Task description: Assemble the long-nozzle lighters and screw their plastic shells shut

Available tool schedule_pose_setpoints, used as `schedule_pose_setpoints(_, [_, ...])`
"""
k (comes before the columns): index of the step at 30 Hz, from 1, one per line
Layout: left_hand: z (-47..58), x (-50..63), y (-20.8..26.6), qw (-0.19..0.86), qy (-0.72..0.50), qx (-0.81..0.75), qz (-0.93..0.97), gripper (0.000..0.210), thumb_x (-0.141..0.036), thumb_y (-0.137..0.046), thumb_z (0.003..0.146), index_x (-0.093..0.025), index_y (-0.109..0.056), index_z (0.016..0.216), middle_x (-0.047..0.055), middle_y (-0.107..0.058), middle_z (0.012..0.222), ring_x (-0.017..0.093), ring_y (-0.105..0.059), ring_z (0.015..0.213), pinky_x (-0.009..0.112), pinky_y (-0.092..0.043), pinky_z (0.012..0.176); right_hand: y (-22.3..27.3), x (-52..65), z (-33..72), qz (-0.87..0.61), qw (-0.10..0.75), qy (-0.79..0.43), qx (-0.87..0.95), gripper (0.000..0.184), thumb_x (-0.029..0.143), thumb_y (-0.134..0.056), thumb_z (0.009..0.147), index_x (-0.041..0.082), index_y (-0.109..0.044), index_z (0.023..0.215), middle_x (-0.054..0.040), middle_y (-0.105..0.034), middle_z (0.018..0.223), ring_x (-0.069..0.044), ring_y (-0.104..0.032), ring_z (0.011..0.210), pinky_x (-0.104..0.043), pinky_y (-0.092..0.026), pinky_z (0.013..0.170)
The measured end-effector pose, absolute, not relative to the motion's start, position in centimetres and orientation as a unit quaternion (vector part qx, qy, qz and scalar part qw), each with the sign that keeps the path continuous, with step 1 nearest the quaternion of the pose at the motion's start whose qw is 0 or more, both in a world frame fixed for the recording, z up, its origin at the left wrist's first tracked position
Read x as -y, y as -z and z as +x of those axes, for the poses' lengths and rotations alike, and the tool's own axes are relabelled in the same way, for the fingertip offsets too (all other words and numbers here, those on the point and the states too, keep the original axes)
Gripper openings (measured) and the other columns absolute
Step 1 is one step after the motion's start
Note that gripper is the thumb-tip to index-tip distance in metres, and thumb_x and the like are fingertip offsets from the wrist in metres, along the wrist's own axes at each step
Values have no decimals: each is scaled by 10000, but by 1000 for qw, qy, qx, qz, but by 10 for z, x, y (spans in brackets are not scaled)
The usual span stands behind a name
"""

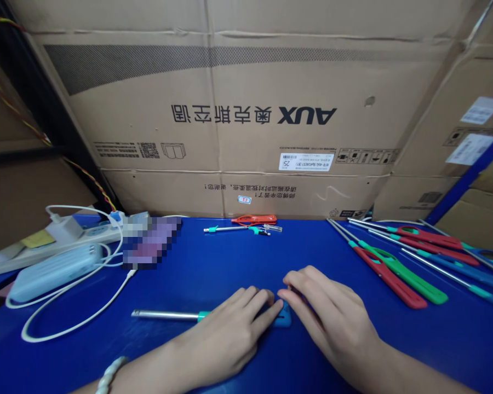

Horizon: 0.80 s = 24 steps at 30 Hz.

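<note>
A blue long-nosed lighter [285,317] lies flat on the blue table, its metal tube [168,314] pointing left and a teal collar [204,316] where tube meets handle. My left hand [234,328] is closed over the handle and covers most of it. The left index finger reaches to the handle's right end. Beside that end, my right hand [332,317] has thumb and fingertips drawn together in a pinch. Whatever may be between those fingertips is too small or hidden to make out. A pale bracelet [112,375] circles my left wrist.
Several finished-looking lighters, including a red one [394,279] and a green one [421,282], lie at right. Lighter parts, with a red casing [254,219], sit at the back. A power bank [57,273], white cable [76,328] and power strip [94,235] occupy the left. Cardboard [238,71] stands behind.
</note>
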<state>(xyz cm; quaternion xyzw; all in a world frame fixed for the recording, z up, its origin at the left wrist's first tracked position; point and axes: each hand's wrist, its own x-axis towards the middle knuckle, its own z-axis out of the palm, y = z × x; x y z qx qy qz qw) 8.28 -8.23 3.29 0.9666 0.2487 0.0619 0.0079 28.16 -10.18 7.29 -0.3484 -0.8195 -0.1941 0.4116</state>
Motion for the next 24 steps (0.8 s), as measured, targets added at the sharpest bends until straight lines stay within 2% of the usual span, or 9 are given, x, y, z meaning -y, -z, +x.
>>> schedule_pose_setpoints(4, [83,82,-36,18,-72,-246,966,662,-57,-464,815,-159,-260,1437,118,-492,1227,287,-437,1147,445,-402,991,-70,97,286,-331,420,171,827,113,152,-478,937,155,-558,1018,-47,-672,820,-165,-649,718,-259,-507,677])
schedule_pose_setpoints(9, [80,75,-37,27,-97,-232,968,535,-70,-420,907,-203,-319,1415,77,-489,1336,281,-386,1244,482,-344,1033,-68,89,294,-327,387,12,862,92,135,-460,931,177,-517,988,-28,-623,830,-141,-613,722,-243,-492,664])
schedule_pose_setpoints(14, [77,70,-36,65,-108,-214,969,579,-36,-403,889,-204,-292,1431,43,-366,1474,234,-362,1323,435,-348,1075,-72,82,301,-362,506,0,783,221,75,-405,930,200,-484,1094,-9,-569,837,-125,-586,757,-241,-469,709])
schedule_pose_setpoints(16, [77,72,-38,73,-118,-178,974,603,-29,-396,877,-171,-256,1446,60,-305,1505,213,-301,1368,408,-322,1107,-74,78,302,-386,505,16,772,227,76,-391,928,204,-492,1086,-13,-555,848,-132,-571,763,-258,-459,725])
schedule_pose_setpoints(18, [77,75,-42,68,-133,-135,979,548,-47,-391,891,-137,-298,1424,83,-325,1493,206,-292,1372,389,-306,1120,-74,75,301,-408,443,14,798,190,99,-406,922,198,-510,1046,-23,-565,864,-149,-564,777,-284,-452,740])
schedule_pose_setpoints(21, [79,79,-48,47,-191,-84,977,374,-82,-375,930,-91,-459,1294,118,-536,1313,219,-437,1252,367,-368,1061,-66,72,295,-417,288,-37,861,141,177,-474,909,200,-553,1024,-32,-594,876,-180,-573,810,-303,-458,728])
schedule_pose_setpoints(24, [79,80,-51,28,-250,-61,966,295,-77,-378,937,-69,-530,1189,120,-638,1086,215,-538,1053,344,-434,940,-53,72,290,-406,155,-46,900,339,292,-547,886,241,-532,1221,-67,-597,1010,-225,-583,908,-330,-476,742])
